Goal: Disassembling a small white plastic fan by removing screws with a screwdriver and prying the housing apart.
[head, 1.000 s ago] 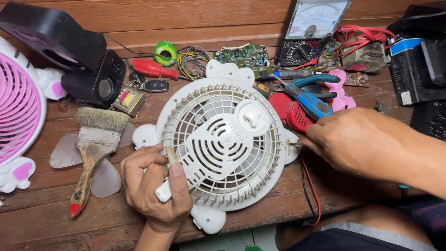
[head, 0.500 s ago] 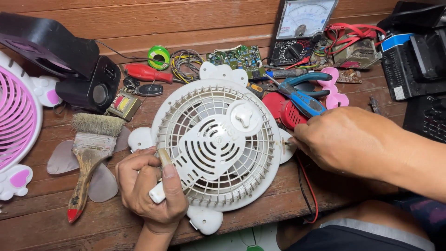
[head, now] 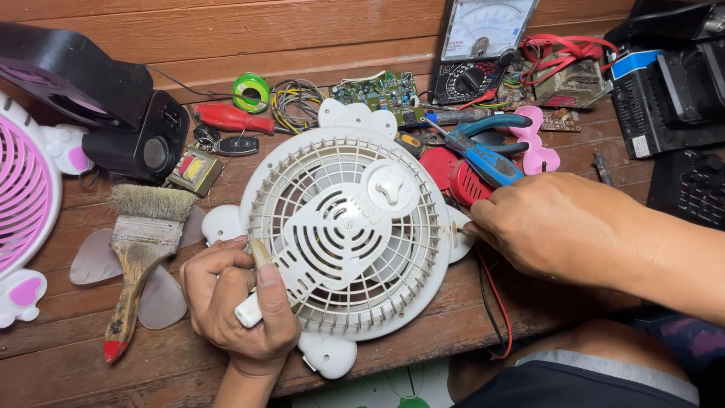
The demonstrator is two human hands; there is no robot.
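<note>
Head view: one camera, looking down on a cluttered wooden workbench.
Fan: the white round fan grille lies face-up at the middle of the bench, its near edge hanging just over the front edge of the wood.
Left hand: the left hand is clamped on the grille's lower-left rim — thumb on top across the ribs, fingers curled under and around a white tab.
Right hand: the right hand is at the grille's right rim, fingers pinched together on something small and thin; what exactly it grips is too small to tell.
Wires: a red and a black wire run from under that hand toward the bench's front edge.
Left of the fan: a worn paintbrush with a red-tipped handle lies on clear fan blades, just beside the left hand — further left, a pink fan grille.
Behind the fan: blue-handled pliers, a red screwdriver, a green circuit board and an analogue multimeter.
</note>
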